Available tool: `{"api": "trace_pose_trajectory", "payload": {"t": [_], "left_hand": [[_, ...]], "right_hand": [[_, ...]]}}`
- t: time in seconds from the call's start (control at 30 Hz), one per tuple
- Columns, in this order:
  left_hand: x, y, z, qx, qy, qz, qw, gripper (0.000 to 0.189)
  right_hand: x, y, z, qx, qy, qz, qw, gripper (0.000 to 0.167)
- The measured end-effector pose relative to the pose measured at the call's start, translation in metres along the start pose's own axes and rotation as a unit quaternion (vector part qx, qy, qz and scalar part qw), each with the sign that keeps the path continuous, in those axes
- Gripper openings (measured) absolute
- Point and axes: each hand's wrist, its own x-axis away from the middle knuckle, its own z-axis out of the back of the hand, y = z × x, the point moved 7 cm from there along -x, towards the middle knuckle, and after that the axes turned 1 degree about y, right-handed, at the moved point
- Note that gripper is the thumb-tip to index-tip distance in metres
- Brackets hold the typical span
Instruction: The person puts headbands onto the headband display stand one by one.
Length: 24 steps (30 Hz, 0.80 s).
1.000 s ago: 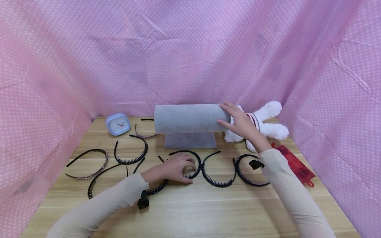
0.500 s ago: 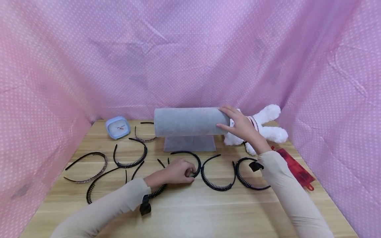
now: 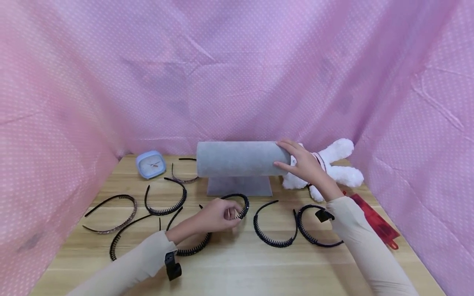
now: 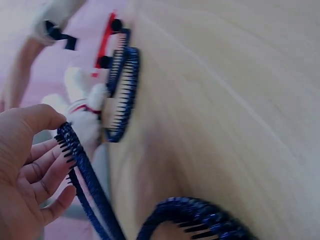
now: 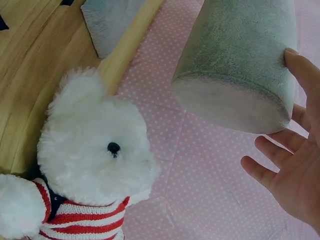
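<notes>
My left hand (image 3: 218, 216) pinches a black toothed headband (image 3: 246, 203) between thumb and fingers, in front of the grey display stand. The left wrist view shows the thumb on its sparkly outer side and fingers by the teeth (image 4: 65, 149). Behind is the stand, a plush grey cylinder (image 3: 240, 159) on a flat base (image 3: 238, 188). My right hand (image 3: 305, 162) grips the cylinder's right end, thumb in front and fingers over the top. From the right wrist, thumb and forefinger lie against the cylinder (image 5: 240, 60), while other fingers reach past its round end.
Black headbands (image 3: 275, 243) lie right and left of my left hand. Glittery headbands (image 3: 126, 224) sit farther left. A blue clock (image 3: 150, 165) stands back left. A white plush toy (image 3: 346, 176) lies behind my right arm, near a red package (image 3: 375, 222).
My left hand has closed on the headband, first loosely spread over it, and now raises it with the hand turned. My right hand stays on the cylinder. The head view has tilted slightly up.
</notes>
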Motion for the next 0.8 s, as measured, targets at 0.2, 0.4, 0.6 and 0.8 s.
{"api": "trace_pose_trajectory", "payload": {"t": [0.2, 0.4, 0.6, 0.8], "left_hand": [[0.011, -0.004, 0.024, 0.078, 0.031, 0.032, 0.9960, 0.024], [0.022, -0.010, 0.047, 0.117, 0.062, 0.031, 0.9907, 0.023], [0.029, -0.018, 0.064, 0.125, 0.065, 0.040, 0.9891, 0.023], [0.041, -0.035, 0.077, 0.184, 0.053, 0.072, 0.9789, 0.026]], "right_hand": [[0.001, 0.001, 0.000, 0.003, 0.007, -0.005, 1.0000, 0.070], [-0.001, -0.001, -0.002, 0.011, 0.007, 0.003, 0.9999, 0.071], [-0.001, -0.001, 0.001, 0.019, 0.009, 0.001, 0.9998, 0.071], [-0.003, -0.001, 0.000, 0.022, 0.005, -0.001, 0.9997, 0.071]]}}
